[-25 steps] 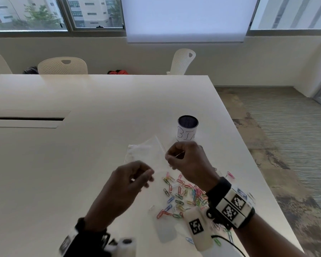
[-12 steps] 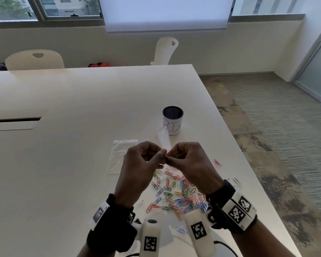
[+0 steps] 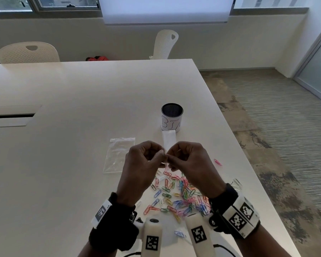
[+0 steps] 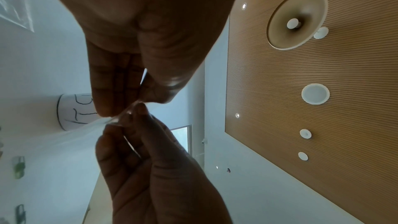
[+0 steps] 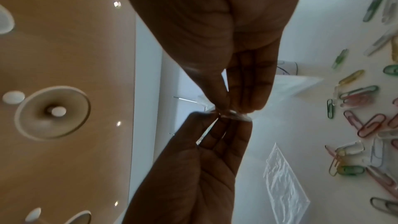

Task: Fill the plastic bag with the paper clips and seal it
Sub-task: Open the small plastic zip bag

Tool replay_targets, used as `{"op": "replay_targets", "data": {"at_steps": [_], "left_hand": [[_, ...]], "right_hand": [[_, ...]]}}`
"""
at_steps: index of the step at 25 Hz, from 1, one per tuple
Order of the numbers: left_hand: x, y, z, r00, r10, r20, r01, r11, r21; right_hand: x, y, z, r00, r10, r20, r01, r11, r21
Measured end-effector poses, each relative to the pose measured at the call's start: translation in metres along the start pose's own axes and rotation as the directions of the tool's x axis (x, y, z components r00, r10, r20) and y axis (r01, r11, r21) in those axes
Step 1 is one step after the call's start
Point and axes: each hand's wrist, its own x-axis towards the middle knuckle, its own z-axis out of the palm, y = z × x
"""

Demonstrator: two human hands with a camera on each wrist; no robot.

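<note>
Clear plastic bag, rim pinched by left hand and right hand, above paper clips on counter.

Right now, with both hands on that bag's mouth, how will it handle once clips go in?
Probably floppy: the held bag is thin clear film, crumpled where the left hand and right hand pinch it. Likely very light, so the paper clips should make it sag.
</note>
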Motion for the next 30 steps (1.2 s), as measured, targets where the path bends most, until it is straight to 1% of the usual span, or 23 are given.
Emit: {"op": "replay_targets", "data": {"at_steps": [2,4,6,8,9,11,13,14,15,17,19,20,21,22,23,25,27,29,30], "left_hand": [[0.000,0.000,0.001,1.000,0.001,0.005,-0.001,1.000,0.002],[0.002,-0.001,0.002,1.000,-0.002,-0.008,0.002,1.000,-0.014],[0.004,-0.001,0.002,1.000,0.008,-0.020,-0.008,1.000,-0.018],[0.006,-0.004,0.002,0.998,0.030,-0.057,-0.029,0.999,0.033],[0.007,-0.005,0.002,0.997,0.045,-0.070,-0.040,0.997,0.067],[0.006,-0.005,0.004,0.994,0.077,-0.081,-0.066,0.989,0.131],[0.006,-0.005,0.004,0.992,0.094,-0.085,-0.080,0.984,0.158],[0.006,-0.005,0.004,0.991,0.101,-0.087,-0.085,0.982,0.171],[0.005,-0.005,0.003,0.990,0.107,-0.087,-0.089,0.978,0.188],[0.005,-0.005,0.000,0.990,0.112,-0.081,-0.093,0.973,0.209],[0.005,-0.004,-0.003,0.990,0.106,-0.096,-0.085,0.976,0.201],[0.004,-0.004,-0.005,0.988,0.110,-0.108,-0.086,0.975,0.205],[0.004,-0.003,-0.007,0.986,0.121,-0.115,-0.093,0.970,0.226],[0.003,-0.003,-0.008,0.985,0.136,-0.110,-0.104,0.960,0.259],[0.003,-0.003,-0.008,0.984,0.149,-0.094,-0.115,0.947,0.298],[0.002,-0.002,-0.006,0.984,0.171,-0.052,-0.141,0.920,0.365],[0.000,-0.001,-0.004,0.977,0.211,-0.014,-0.187,0.893,0.410],[-0.002,0.001,-0.001,0.968,0.252,0.013,-0.234,0.873,0.428],[-0.002,0.003,-0.001,0.965,0.262,0.014,-0.243,0.869,0.432]], "right_hand": [[0.002,0.002,0.003,0.999,-0.037,-0.026,0.037,0.999,-0.032],[0.004,0.002,0.004,0.999,-0.035,-0.040,0.035,0.999,0.009],[0.006,0.003,0.004,0.999,-0.006,-0.054,0.010,0.997,0.075],[0.007,0.003,0.004,0.998,0.033,-0.053,-0.026,0.991,0.132],[0.007,0.003,0.005,0.998,0.045,-0.054,-0.038,0.991,0.131],[0.006,0.005,0.008,0.996,0.035,-0.080,-0.031,0.999,0.042],[0.005,0.006,0.011,0.992,-0.021,-0.121,0.010,0.996,-0.087],[0.005,0.006,0.012,0.990,-0.042,-0.133,0.026,0.993,-0.115],[0.005,0.006,0.012,0.990,-0.044,-0.134,0.030,0.994,-0.105],[0.004,0.006,0.011,0.993,0.014,-0.114,-0.011,1.000,0.021],[0.004,0.007,0.007,0.987,0.122,-0.104,-0.098,0.973,0.208],[0.004,0.007,0.005,0.980,0.158,-0.121,-0.123,0.960,0.251],[0.005,0.007,0.003,0.975,0.167,-0.148,-0.129,0.963,0.237],[0.005,0.007,0.002,0.974,0.149,-0.172,-0.122,0.979,0.162],[0.005,0.007,0.002,0.977,0.110,-0.181,-0.102,0.993,0.052],[0.003,0.003,0.005,0.989,-0.006,-0.146,-0.016,0.989,-0.147],[0.001,-0.001,0.011,0.983,-0.128,-0.131,0.094,0.966,-0.240],[0.000,-0.003,0.016,0.957,-0.223,-0.185,0.167,0.945,-0.280],[0.001,-0.004,0.017,0.944,-0.251,-0.214,0.182,0.937,-0.299]]}}
